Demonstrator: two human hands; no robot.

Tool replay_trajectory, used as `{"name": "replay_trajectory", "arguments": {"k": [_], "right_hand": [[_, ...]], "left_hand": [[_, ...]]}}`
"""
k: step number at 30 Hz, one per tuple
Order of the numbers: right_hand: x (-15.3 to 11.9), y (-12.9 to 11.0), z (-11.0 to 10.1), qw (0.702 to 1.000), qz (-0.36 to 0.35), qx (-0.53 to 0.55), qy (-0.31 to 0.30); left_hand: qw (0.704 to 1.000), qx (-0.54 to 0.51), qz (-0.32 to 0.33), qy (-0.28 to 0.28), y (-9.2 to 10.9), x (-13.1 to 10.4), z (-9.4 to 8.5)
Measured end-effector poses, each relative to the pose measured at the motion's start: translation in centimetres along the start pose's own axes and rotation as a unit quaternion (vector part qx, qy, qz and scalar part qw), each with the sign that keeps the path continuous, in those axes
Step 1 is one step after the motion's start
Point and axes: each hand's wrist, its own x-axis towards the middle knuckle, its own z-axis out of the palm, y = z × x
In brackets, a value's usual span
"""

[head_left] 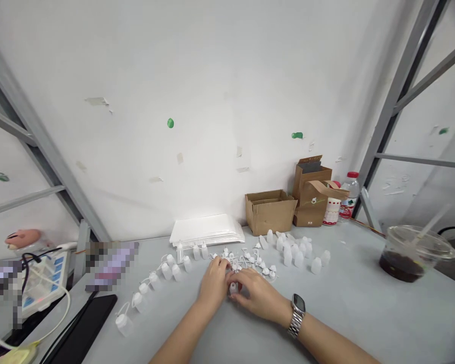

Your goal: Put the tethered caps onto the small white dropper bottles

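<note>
I hold a small white bottle (pixel 233 288) upright on the grey worktop (pixel 349 308), pinched between my left hand (pixel 213 283) and my right hand (pixel 258 296), whose fingers curl closed around it. Just beyond my fingertips lies a heap of white caps (pixel 250 260). A curved row of bottles (pixel 155 283) runs off to my left, and another cluster of bottles (pixel 296 253) stands beyond my right hand.

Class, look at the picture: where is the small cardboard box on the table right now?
In the head view, the open cardboard box stands at the back of the table against the wall, right of centre, between the stack of white sheets and the brown paper bag.
</note>
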Motion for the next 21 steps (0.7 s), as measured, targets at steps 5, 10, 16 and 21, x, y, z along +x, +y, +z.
{"name": "replay_trajectory", "arguments": {"k": [5, 10, 16, 21], "right_hand": [[0.02, -0.14, -0.01, 1.0, 0.015, 0.004, -0.02], [0.02, -0.07, -0.21, 0.998, 0.045, 0.002, -0.041], [-0.12, 0.04, -0.05, 0.998, 0.035, -0.009, -0.047], [-0.28, 0.23, 0.33, 0.999, 0.017, -0.016, -0.035]], "left_hand": [[1.0, -0.02, 0.001, 0.0, -0.37, 0.22, 0.13], [0.999, -0.043, 0.005, 0.0, -0.8, 0.46, 0.48], [0.999, -0.039, -0.011, 0.011, -0.93, 0.51, 0.42], [0.999, -0.032, -0.014, 0.015, -0.64, 0.44, 0.06]]}}
